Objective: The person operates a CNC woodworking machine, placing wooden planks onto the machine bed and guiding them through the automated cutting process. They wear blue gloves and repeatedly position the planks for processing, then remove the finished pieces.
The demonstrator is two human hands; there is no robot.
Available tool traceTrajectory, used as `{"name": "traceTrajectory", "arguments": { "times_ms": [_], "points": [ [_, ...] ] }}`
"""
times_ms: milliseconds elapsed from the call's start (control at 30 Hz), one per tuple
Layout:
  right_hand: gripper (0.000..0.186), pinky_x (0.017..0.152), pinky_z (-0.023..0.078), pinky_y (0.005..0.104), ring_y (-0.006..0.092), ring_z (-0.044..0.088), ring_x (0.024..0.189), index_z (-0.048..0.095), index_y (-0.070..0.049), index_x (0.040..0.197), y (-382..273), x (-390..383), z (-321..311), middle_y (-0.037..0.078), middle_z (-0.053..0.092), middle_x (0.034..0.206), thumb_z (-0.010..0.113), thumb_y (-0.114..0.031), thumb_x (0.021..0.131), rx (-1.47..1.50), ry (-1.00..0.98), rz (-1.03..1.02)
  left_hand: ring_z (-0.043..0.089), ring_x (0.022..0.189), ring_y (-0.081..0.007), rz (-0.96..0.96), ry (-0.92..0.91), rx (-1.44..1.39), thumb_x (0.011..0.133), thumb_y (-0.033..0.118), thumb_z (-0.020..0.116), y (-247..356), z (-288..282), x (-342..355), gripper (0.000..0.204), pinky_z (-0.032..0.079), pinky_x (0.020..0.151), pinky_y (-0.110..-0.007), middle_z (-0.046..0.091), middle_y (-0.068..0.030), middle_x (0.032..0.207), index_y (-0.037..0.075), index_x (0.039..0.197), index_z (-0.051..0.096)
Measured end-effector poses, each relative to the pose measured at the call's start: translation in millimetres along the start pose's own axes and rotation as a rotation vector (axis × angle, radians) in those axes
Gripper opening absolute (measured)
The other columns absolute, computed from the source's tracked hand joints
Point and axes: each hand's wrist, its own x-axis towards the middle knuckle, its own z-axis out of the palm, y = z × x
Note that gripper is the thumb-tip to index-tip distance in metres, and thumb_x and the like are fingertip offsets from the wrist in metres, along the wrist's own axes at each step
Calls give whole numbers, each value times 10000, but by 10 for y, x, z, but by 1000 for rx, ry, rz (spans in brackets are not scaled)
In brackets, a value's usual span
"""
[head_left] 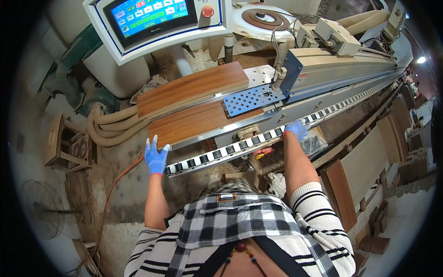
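My left hand [156, 157], in a blue glove with pale fingertips, is open at the near left corner of a reddish-brown wood-grain board [184, 123]. Its thumb and fingers are spread against the board's end. My right hand [296, 130], gloved the same way, lies over the roller rail [230, 150] with its fingers stretched out and nothing visible in them. The board lies flat on the machine bed, its right part under a blue perforated plate [253, 99]. Behind it rests a second wood-grain board [194, 90].
A control panel with a lit screen [147, 18] and a red knob [207, 12] stands at the back left. Thick hoses [108, 129] curve beside the machine. The long machine beam [341, 69] runs far right. Stacked boards [364, 171] lean at the right; a wooden stool [69, 143] stands left.
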Motion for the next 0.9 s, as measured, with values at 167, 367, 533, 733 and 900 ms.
{"name": "traceTrajectory", "arguments": {
  "times_ms": [167,367,533,733,900],
  "points": [
    [522,943,422,488,381,493,1162,386,-91,1362,69,115,109,197,465,1309,354,-430,966,53,73,-4,379,1308,-352,-15,-19,34,769,335,738,23,0,18,676,316,1076,-392,334,-221,1456,178,1371,474],
    [544,946,426,477,358,481,1174,347,-120,1408,6,32,46,176,468,1309,349,-437,966,43,35,13,393,1284,-376,-14,-4,-5,748,387,743,-18,11,21,686,311,1076,-414,363,-228,1432,174,1351,494],
    [562,952,411,477,377,506,1159,387,-93,1373,48,77,88,197,463,1327,353,-467,955,77,59,-1,384,1304,-356,-33,-24,28,760,345,745,45,-19,27,672,320,1073,-387,359,-228,1438,169,1356,491],
    [561,955,421,485,360,478,1188,329,-117,1423,2,26,43,174,448,1338,322,-449,971,41,50,14,320,1341,-345,-17,-81,213,773,473,686,306,-31,9,692,190,1117,-465,359,-195,1447,175,1361,477],
    [562,959,420,479,361,485,1180,327,-119,1425,16,50,58,174,446,1341,320,-449,970,49,50,16,263,1373,-332,-7,-106,261,771,522,662,539,94,-14,698,97,1132,-501,339,-178,1459,189,1357,480]
  ]
}}
